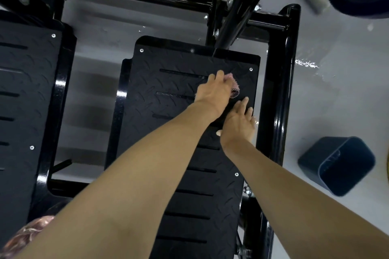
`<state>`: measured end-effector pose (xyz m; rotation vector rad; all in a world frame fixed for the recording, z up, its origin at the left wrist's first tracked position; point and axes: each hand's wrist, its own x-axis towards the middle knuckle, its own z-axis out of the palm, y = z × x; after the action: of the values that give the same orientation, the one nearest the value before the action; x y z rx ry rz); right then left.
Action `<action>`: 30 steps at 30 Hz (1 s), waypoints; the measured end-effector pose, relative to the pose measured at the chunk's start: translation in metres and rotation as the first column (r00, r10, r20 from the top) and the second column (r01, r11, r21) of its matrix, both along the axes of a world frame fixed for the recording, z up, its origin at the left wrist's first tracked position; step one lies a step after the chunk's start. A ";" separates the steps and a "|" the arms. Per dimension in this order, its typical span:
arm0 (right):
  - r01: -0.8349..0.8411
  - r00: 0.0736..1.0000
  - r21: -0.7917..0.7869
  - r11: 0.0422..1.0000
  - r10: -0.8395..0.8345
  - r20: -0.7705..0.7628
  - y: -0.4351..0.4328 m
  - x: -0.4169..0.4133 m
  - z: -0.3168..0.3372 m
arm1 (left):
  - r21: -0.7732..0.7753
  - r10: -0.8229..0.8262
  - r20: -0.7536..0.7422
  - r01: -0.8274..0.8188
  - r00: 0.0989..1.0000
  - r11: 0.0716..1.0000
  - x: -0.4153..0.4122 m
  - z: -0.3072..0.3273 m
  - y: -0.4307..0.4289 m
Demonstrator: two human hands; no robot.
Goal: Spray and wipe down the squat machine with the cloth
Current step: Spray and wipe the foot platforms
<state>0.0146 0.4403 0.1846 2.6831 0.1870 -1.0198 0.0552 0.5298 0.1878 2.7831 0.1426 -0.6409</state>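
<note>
Left hand [212, 94] bunched the cloth [234, 85], far-right on the footplate [189, 185] — plate's length ran nearward. Right hand [240, 122] flat just beside, holding nothing.

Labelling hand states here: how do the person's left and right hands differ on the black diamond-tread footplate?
The left hand grips the crumpled pink cloth; the right hand holds nothing, fingers straight. The left hand is farther up the black diamond-tread footplate; the right hand is nearer, at its right edge. Shared: both bare, both on the same plate, side by side.
</note>
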 end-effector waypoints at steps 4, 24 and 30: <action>-0.036 0.999 -0.029 0.999 0.035 -0.005 0.004 0.002 -0.001 | 0.085 -0.133 -0.018 0.134 0.991 0.987 -0.006 0.003 0.025; -0.042 0.999 0.010 0.999 0.042 -0.032 0.000 0.001 0.000 | -0.036 0.604 0.272 -0.619 0.749 0.784 -0.014 0.008 0.167; -0.038 0.999 0.029 0.999 0.039 -0.025 -0.002 0.000 -0.001 | 0.086 0.717 0.032 -0.717 0.696 0.692 0.026 -0.011 0.142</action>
<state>0.0142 0.4383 0.1833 2.6823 0.2591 -1.0475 0.0810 0.6716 0.1765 2.4788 1.2246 -0.4233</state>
